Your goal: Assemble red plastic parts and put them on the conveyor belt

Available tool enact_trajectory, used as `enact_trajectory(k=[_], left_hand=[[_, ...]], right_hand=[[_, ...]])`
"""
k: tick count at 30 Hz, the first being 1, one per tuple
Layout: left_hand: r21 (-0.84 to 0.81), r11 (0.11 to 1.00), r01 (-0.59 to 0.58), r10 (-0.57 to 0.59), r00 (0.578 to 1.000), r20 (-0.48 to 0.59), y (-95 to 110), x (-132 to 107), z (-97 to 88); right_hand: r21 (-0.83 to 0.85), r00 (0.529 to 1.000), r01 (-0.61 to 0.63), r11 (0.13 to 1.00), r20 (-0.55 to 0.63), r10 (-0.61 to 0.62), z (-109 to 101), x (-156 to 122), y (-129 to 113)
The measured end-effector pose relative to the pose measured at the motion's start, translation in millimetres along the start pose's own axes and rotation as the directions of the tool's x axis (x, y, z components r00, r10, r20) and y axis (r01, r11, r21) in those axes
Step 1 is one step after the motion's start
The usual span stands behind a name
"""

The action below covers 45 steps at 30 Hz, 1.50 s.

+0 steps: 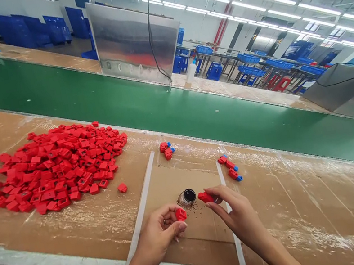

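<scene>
Between the fingertips of my left hand (166,228) is a small red plastic block (181,214) with a square opening in its face. My right hand (229,203) pinches a red plastic piece (205,197), with a hint of blue at its finger end. Just beyond and between the hands stands a small round container (189,195) with a dark inside. Dark specks lie on the cardboard around it. The two held pieces are apart from each other.
A large heap of red blocks (63,166) lies at left, with one loose block (122,188) nearby. Red-and-blue pieces sit in two groups, one behind the container (168,153) and one at right (232,170). A green conveyor belt (145,106) runs behind the bench.
</scene>
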<state>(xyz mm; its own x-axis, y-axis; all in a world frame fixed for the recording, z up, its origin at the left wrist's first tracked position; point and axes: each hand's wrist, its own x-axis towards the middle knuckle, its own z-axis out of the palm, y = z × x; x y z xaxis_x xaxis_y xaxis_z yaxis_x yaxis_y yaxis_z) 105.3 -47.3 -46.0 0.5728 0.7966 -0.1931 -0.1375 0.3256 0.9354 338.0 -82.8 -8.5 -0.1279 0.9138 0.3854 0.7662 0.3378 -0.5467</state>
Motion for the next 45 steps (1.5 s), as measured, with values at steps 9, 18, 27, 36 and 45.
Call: enact_trajectory(k=[9,18,27,36,45], left_hand=[[0.105,0.994,-0.012,0.013,1.000,-0.005,3,-6,1.2],[0.179,0.984,-0.011,0.010,1.000,0.009,3,-9,2.3],[0.195,0.981,-0.013,0.009,1.000,0.018,4,-10,2.6],[0.198,0.980,-0.008,0.004,1.000,0.024,4,-11,2.9],[0.194,0.981,-0.016,0.009,0.999,0.037,2,-11,2.3]], right_hand=[[-0.049,0.998,0.045,0.998,0.048,-0.043,3,10,-2],[-0.076,0.995,0.080,0.994,0.066,-0.076,5,13,-4],[-0.092,0.992,0.103,0.990,0.083,-0.096,5,15,-7],[-0.098,0.991,0.115,0.989,0.082,-0.107,4,15,-8],[-0.089,0.989,0.113,0.990,0.104,-0.103,4,15,-7]])
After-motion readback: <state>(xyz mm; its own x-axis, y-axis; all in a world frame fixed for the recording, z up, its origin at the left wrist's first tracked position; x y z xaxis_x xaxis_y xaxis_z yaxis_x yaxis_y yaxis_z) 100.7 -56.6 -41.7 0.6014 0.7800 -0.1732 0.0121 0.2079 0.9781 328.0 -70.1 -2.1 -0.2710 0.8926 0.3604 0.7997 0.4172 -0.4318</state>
